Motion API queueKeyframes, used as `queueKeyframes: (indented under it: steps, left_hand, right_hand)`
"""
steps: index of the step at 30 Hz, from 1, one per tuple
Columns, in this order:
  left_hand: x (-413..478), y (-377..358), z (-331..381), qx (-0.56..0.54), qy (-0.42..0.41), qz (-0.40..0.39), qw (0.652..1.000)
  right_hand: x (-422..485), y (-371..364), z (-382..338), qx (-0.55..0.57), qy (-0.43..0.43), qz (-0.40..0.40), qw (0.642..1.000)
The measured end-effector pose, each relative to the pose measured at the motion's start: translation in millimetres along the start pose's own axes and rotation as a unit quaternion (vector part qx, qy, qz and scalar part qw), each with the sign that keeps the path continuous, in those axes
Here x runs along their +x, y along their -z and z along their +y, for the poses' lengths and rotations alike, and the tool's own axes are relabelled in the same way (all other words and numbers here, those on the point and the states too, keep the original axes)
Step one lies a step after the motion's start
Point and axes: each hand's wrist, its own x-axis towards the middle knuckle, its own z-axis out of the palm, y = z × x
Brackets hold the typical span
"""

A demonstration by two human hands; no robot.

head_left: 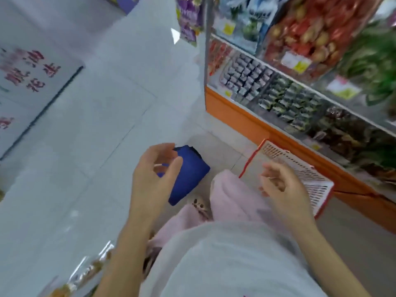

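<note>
Your left hand curved at the blue packet, low over the floor and left of the red basket; whether it gripped could not be told. Your right hand hung loosely curled, empty. The step seemingly required wrapping the packet fully before carrying it basketward.

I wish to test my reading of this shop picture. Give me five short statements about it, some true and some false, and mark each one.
1. A red and white basket stands beside the orange shelf base. True.
2. The blue thing lies inside the basket. False: it is outside, left of the basket, behind the left hand.
3. The right hand holds a packet. False: its fingers are loosely curled, with nothing seen in them.
4. The person wears pale pink trousers. True.
5. The shelves are bare. False: packets fill them.
</note>
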Motion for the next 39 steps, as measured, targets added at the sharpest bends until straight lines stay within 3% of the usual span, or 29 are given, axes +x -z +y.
queueKeyframes:
  steps: [3, 7, 15, 19, 23, 27, 30, 34, 39]
  left_hand:
    - [60, -18, 30, 0.009, -0.054, -0.062, 0.997]
    - [122, -48, 59, 0.021, -0.095, -0.111, 0.989]
    - [198, -99, 39, 0.054, -0.109, -0.221, 0.968]
    - [263, -136, -2, 0.098, -0.106, -0.257, 0.956]
    - [355, -190, -53, 0.190, -0.191, -0.278, 0.922]
    - [441, -253, -96, 0.262, -0.332, -0.259, 0.868]
    - [485, -289, -130, 0.274, -0.421, -0.240, 0.831]
    - [519, -319, -172, 0.249, -0.481, -0.241, 0.805]
    - [531, -327, -190, 0.232, -0.536, -0.213, 0.783]
  right_hand:
    - [9, 6, 4, 0.036, -0.063, 0.093, 0.993]
    - [50, 6, -6, 0.048, -0.084, 0.118, 0.988]
    - [179, -25, -18, 0.019, -0.026, 0.109, 0.993]
    - [245, -50, 1, -0.054, 0.011, 0.080, 0.995]
    - [326, -82, 33, -0.118, 0.064, 0.112, 0.985]
    - [410, -119, 71, -0.200, 0.154, 0.196, 0.947]
    - [456, -144, 99, -0.255, 0.229, 0.274, 0.898]
    - [493, -164, 127, -0.375, 0.297, 0.335, 0.812]
    - [505, -175, 135, -0.436, 0.301, 0.345, 0.775]
